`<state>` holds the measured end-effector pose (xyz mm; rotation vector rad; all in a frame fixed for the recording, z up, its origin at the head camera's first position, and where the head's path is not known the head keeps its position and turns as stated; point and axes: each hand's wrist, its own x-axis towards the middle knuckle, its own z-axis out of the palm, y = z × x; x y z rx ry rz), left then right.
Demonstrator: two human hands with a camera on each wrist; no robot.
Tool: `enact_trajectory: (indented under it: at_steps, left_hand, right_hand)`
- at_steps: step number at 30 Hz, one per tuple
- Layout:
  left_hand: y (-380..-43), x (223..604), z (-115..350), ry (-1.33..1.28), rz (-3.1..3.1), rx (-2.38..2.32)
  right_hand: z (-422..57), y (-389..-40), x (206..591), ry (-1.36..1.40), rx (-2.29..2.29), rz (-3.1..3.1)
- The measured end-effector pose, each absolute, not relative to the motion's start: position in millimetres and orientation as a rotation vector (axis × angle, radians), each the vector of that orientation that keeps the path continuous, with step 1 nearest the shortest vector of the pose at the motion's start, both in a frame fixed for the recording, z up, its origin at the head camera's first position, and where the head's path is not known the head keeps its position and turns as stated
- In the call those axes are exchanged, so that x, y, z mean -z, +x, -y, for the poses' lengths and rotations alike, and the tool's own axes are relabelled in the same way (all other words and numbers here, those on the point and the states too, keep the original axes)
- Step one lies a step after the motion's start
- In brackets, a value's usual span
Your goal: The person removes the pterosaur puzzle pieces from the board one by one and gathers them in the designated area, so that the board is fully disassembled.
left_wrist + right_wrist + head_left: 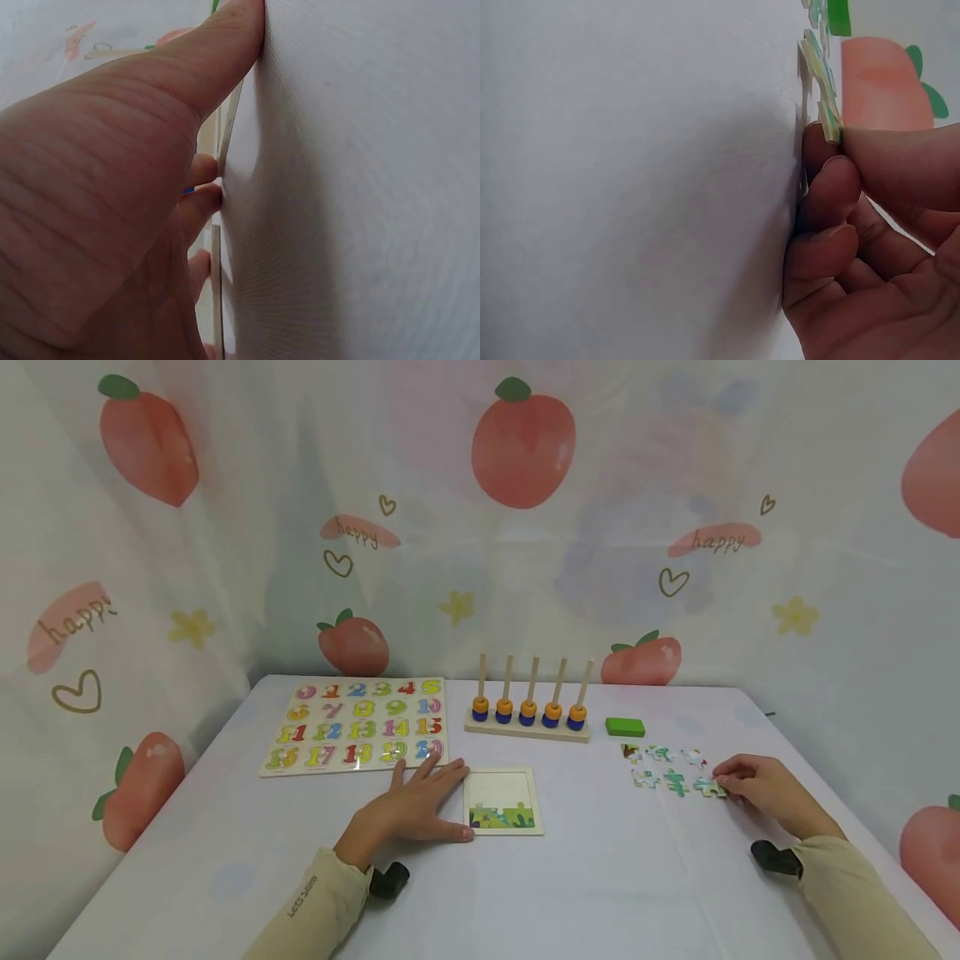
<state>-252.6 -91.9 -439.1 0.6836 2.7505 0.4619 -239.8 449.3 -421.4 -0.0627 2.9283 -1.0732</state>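
Observation:
A small square puzzle board (503, 801) lies on the table with its bottom strip filled by a green cactus scene; the upper part is bare. Against its left edge rests my left hand (414, 806), fingers spread, thumb at the lower corner. Over at the right, my right hand (772, 789) pinches a jigsaw piece (708, 787) between thumb and finger. The right wrist view shows that piece (829, 121) tilted, one edge off the cloth. Several loose jigsaw pieces (660, 753) lie beside it in two rough rows.
Behind my left hand lies a wooden number board (360, 727). A bead abacus (528, 727) with upright pegs stands at the back middle, a green block (626, 727) to its right. A white cloth (585, 885) covers the table; a peach-print curtain (525, 568) hangs around it.

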Motion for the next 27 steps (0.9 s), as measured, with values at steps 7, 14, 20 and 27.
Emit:
enact_trajectory:
  at_steps: [7,14,20,27]
  left_hand:
    - [-254,440,94,0.69,-2.747,-0.474]
    - [-253,440,94,0.679,-2.749,-0.479]
    - [-251,438,93,0.682,-2.745,-0.496]
    - [-251,437,93,0.686,-2.742,-0.498]
  right_hand:
    - [-446,-246,420,-0.078,0.934,-3.007]
    - [-444,-250,422,0.011,0.874,-3.02]
    - [-438,-249,420,0.115,0.917,-2.999]
    - [-413,-248,408,0.18,0.96,-3.022]
